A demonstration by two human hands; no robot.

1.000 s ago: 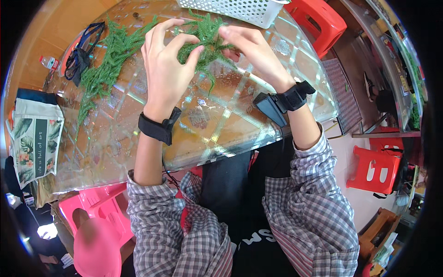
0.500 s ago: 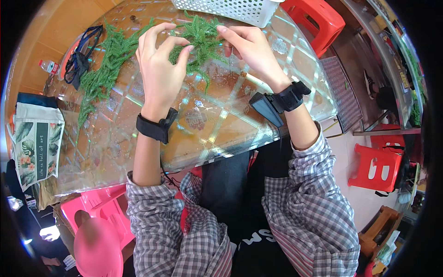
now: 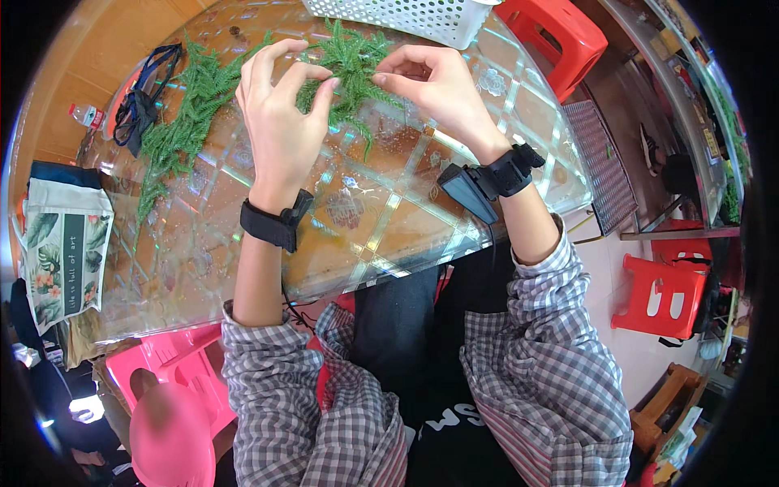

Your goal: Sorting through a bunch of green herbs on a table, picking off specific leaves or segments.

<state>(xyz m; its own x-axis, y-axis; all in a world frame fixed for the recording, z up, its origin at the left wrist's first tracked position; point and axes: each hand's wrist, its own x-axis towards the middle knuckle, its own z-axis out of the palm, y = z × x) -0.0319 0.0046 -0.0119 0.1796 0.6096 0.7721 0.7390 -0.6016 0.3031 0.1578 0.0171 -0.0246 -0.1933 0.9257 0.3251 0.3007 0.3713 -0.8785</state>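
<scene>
Holding a feathery green sprig (image 3: 350, 69) between both hands above a glass-topped table (image 3: 381, 219), upper centre of the frame.

Filling most of the upper half, the table has a patterned glass top that shows brown tiles beneath. A white plastic basket (image 3: 406, 16) sits at the top edge, just beyond the hands, seemingly within easy reach. A loose pile of green fronds (image 3: 182, 134) lies at upper left, beside a dark strap (image 3: 142, 101) and apart from the sprig being handled. A leaf-print bag (image 3: 61, 243) hangs off the table's left edge. Red stools (image 3: 560, 32) stand at upper right and right. The left hand (image 3: 280, 122) curls its fingers around the sprig's left side, steadying it; the right hand (image 3: 434, 85) pinches the sprig narrowly between thumb and forefinger. Both wrists wear black bands, and checked sleeves enter from below.
</scene>
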